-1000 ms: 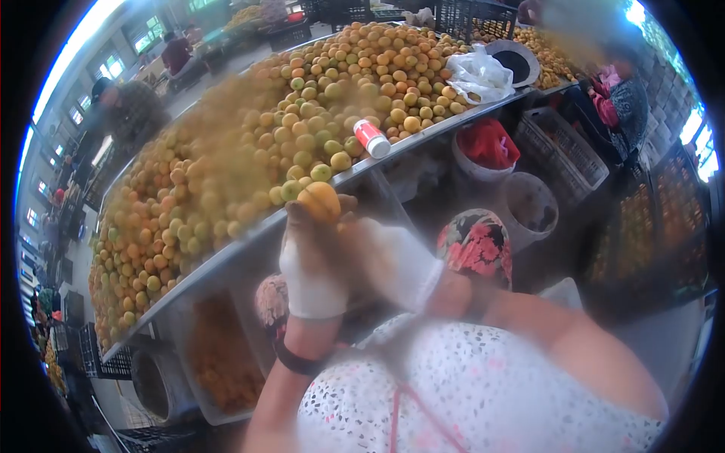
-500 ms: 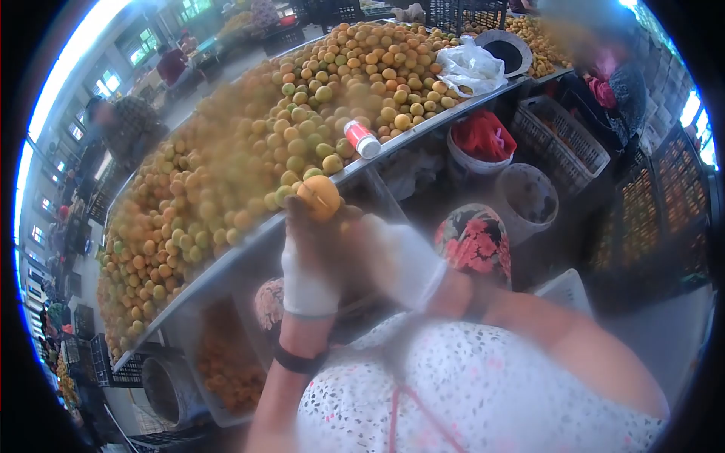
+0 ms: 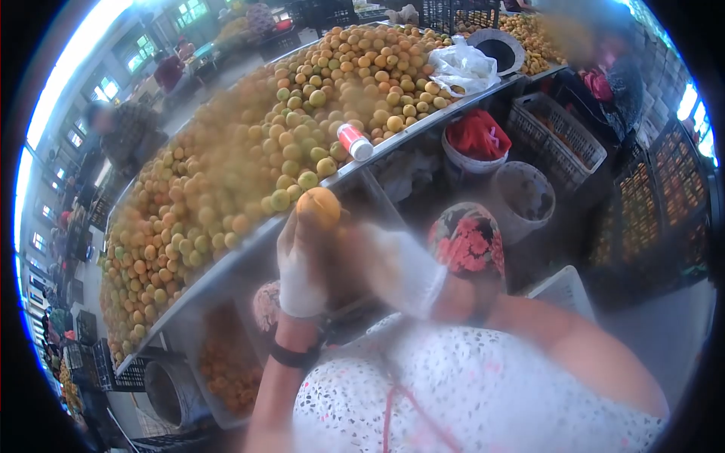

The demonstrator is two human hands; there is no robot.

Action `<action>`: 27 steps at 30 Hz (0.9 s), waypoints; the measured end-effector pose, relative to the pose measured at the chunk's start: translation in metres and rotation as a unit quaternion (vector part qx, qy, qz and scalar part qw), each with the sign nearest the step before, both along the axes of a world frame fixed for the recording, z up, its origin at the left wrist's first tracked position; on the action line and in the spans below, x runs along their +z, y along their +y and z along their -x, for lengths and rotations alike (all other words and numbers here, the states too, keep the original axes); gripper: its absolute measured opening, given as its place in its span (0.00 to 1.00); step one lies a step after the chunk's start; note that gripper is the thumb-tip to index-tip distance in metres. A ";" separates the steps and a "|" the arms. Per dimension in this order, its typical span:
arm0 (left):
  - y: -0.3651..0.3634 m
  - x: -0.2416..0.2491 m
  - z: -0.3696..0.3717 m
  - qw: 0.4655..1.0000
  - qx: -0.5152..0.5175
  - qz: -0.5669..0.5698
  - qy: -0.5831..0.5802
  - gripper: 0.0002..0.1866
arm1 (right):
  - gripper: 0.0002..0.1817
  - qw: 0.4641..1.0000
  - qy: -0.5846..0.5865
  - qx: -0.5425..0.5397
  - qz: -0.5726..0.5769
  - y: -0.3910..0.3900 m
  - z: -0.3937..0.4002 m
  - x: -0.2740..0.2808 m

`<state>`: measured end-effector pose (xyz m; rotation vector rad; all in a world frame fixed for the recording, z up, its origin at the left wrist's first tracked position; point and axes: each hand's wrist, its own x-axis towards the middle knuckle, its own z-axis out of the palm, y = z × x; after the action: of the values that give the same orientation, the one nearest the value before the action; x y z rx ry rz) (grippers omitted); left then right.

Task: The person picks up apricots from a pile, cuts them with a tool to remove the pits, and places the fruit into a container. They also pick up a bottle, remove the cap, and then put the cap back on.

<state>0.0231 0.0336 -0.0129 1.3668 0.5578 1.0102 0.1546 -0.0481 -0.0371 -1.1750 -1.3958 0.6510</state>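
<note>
My left hand (image 3: 302,272), in a white glove, grips an orange apricot (image 3: 319,207) between thumb and fingers, close to the table's front edge. A thin dark line runs across the fruit's upper side. Right beside it is my right hand (image 3: 408,273), also gloved, its fingers curled in toward the apricot. A brown smear over the view hides those fingertips, and I cannot tell what they hold. Just beyond both hands, a large heap of apricots (image 3: 370,57) covers the table (image 3: 434,121). A red-and-white bottle (image 3: 355,142) lies at the heap's edge.
A white plastic bag (image 3: 462,66) and a round pan (image 3: 498,51) rest at the table's right. Below stand a bucket with red cloth (image 3: 477,136), a pale bucket (image 3: 522,198) and a crate (image 3: 559,140). An orange-filled bin (image 3: 226,362) sits lower left. People work nearby.
The apricot and my left hand have shifted slightly, and the fruit is turned a little, its line now nearer the top. The whole view has moved slightly.
</note>
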 end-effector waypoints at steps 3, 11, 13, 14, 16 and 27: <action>-0.014 0.009 -0.010 0.982 -0.027 0.160 -0.100 0.40 | 0.16 0.990 -0.132 -0.044 0.012 -0.005 -0.001 0.016; -0.003 -0.006 -0.004 1.000 0.014 -0.001 -0.012 0.37 | 0.14 0.998 -0.045 -0.035 0.040 -0.003 -0.002 0.007; -0.003 0.000 -0.004 0.999 0.027 0.008 0.016 0.35 | 0.13 0.994 -0.091 -0.048 0.026 0.003 -0.002 -0.005; -0.004 0.000 -0.005 0.999 0.030 0.008 0.015 0.35 | 0.13 0.989 -0.136 -0.062 0.008 0.007 -0.002 -0.007; -0.005 0.000 -0.008 0.990 0.024 0.140 -0.025 0.36 | 0.13 0.987 -0.145 -0.063 0.002 0.013 -0.003 -0.008; -0.001 -0.004 -0.008 0.996 0.041 0.069 0.036 0.38 | 0.14 0.994 -0.104 -0.030 0.028 0.016 -0.001 -0.029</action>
<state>0.0310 0.0325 -0.0168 1.2706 0.7296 0.9726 0.1554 -0.0317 -0.0659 -1.3559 -1.5177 0.5387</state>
